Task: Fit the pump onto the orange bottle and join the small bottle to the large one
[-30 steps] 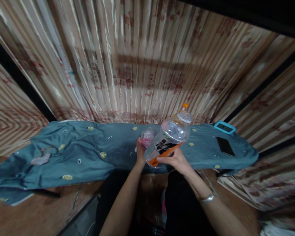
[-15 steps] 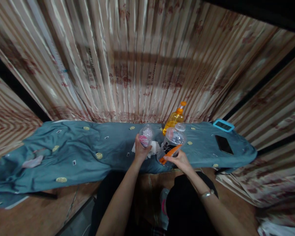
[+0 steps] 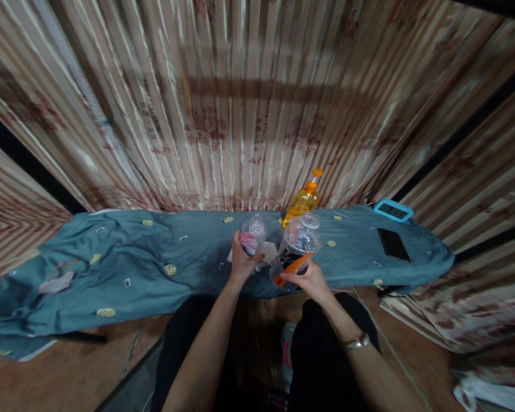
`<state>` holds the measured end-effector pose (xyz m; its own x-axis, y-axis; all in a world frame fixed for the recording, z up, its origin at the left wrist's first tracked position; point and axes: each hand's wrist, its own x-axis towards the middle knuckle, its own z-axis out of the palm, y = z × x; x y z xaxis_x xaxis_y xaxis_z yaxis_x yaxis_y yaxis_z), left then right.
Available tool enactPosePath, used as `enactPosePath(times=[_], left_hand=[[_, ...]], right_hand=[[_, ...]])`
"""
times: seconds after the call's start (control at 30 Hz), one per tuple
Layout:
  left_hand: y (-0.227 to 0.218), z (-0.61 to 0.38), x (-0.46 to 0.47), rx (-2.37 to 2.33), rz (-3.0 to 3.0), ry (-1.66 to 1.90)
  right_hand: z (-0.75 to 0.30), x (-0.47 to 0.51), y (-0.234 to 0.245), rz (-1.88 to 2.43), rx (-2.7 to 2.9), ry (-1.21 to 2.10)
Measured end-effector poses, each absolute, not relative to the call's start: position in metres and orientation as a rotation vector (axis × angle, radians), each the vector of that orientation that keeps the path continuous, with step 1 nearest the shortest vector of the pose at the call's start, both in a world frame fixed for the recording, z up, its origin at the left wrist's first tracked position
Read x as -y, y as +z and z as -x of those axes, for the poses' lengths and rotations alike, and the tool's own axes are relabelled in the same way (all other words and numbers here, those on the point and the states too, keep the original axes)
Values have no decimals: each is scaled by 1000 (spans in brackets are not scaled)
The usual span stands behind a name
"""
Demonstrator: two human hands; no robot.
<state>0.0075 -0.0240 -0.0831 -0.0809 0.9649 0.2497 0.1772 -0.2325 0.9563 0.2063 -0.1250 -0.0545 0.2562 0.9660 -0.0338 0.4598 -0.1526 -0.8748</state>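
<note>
My right hand [image 3: 309,281] is wrapped round the base of a large clear plastic bottle [image 3: 296,247] with a black and orange label, tilted over the blue cloth. Beside it my left hand [image 3: 240,263] grips a small clear bottle [image 3: 252,236] with something pink inside. White crumpled paper [image 3: 268,253] lies on the cloth between the two hands. An orange pump bottle [image 3: 304,199] stands upright just behind the large bottle.
A blue patterned cloth [image 3: 154,257] covers a long low table. On its right end lie a black phone [image 3: 393,245] and a turquoise-framed device [image 3: 392,210]. A pink scrap [image 3: 56,282] lies at far left. Striped curtains hang behind.
The large bottle has come down from a raised position near the camera to low over the cloth. The left hand with the small bottle has moved slightly forward.
</note>
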Motion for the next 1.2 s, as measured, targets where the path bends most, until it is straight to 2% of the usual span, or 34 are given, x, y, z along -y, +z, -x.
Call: enactPosePath(times=[0.17,0.37,0.57,0.77,1.03,1.2], left_hand=[[-73,3,39,-1366,-1464,1412],[-19,22,72,-1277,-1700,1626],[6,-13,112,-952,-1667,1300],[6,-37,122,-967,-1579,1080],[29,-37,117,-895,-1411,1313],[48,-39,119,-763,-1271,1410]], right_hand=[[-204,130,-48,1735,1317,812],[-203,138,-38,1739,1312,825],[-199,146,-30,1557,1361,945],[-192,150,-26,1297,1418,1047],[-186,154,-9,1005,1001,1283],[-177,162,-5,939,610,1618]])
